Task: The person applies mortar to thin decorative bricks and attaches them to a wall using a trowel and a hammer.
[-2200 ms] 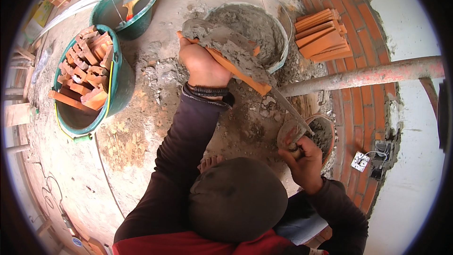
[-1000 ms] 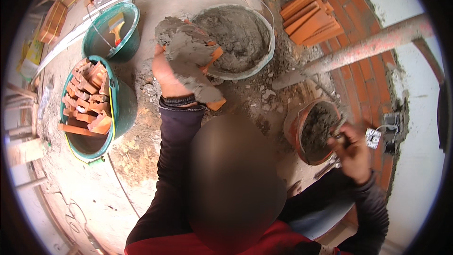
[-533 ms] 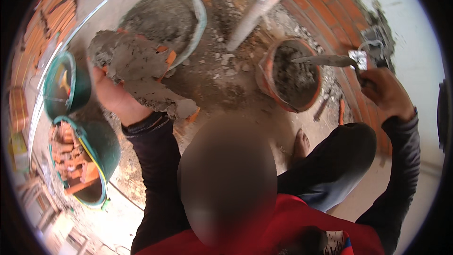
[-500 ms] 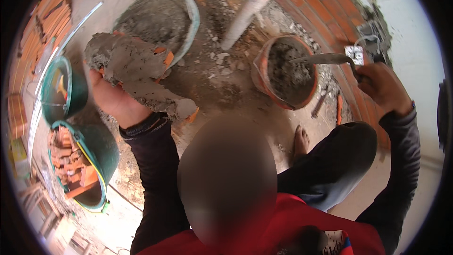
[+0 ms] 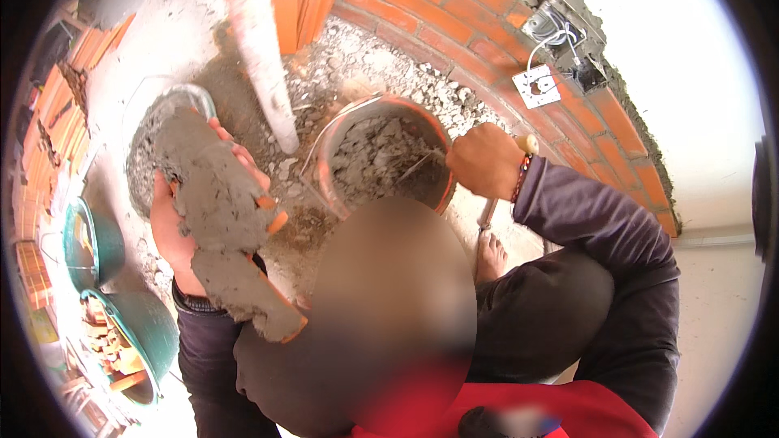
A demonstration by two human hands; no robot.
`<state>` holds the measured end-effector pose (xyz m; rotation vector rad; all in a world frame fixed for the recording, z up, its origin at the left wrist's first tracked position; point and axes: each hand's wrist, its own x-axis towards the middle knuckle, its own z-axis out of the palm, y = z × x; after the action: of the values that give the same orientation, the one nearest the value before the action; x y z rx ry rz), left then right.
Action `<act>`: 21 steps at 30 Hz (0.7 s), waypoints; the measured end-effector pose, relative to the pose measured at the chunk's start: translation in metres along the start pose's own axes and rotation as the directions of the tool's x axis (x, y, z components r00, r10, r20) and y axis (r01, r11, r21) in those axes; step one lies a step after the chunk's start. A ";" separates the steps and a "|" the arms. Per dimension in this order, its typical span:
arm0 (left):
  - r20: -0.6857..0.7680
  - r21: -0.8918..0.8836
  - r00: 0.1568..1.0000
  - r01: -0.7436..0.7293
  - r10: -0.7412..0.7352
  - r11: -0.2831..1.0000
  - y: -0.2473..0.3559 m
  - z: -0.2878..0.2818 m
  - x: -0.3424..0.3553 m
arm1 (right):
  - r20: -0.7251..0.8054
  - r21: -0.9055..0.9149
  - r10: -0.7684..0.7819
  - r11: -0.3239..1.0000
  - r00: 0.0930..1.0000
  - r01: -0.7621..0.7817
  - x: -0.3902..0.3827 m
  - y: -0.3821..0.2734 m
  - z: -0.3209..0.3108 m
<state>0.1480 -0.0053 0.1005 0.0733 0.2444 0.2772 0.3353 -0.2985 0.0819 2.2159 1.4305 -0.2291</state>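
Head view: apparently scooping mortar (image 5: 375, 154).
Left hand (image 5: 172, 235) holds mortar-coated brick pieces (image 5: 217, 195), right hand (image 5: 487, 161) a trowel (image 5: 528, 144) inside the orange bucket (image 5: 327, 182); next calls for a level lift.

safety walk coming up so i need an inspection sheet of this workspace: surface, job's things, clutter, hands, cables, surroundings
Surface: pale floor, strewn with rubble.
Job's things: mortar-coated clay slabs; trowel; orange bucket and round tub, both containing mortar.
Clutter: green bucket with broken brick pieces; second green bucket close by; stacked tiles.
Left hand: supports the slabs, fingers around their edge.
Right hand: grips the trowel, blade over the orange bucket; contact with mortar cannot be told.
Cables: exposed white wires by a white square plate.
Surroundings: brick wall; slanting pole; bare foot near the orange bucket.
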 end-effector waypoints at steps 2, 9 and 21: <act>-0.003 0.018 0.996 0.089 -0.089 0.996 -0.025 0.016 0.007 | 0.024 0.091 0.018 0.996 1.000 -0.020 -0.016 0.012 -0.018; 0.044 0.105 0.970 0.235 -0.240 0.966 -0.110 0.065 0.047 | -0.362 0.524 0.075 0.840 0.929 0.137 -0.086 0.093 -0.021; -0.077 0.626 0.986 -0.066 0.146 0.777 -0.255 0.149 0.167 | -0.684 0.460 0.583 0.811 0.438 -0.362 -0.172 0.273 0.029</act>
<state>0.4071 -0.2090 0.1800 0.7372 0.4498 0.3052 0.5069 -0.5418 0.2084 3.0247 1.0478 1.0059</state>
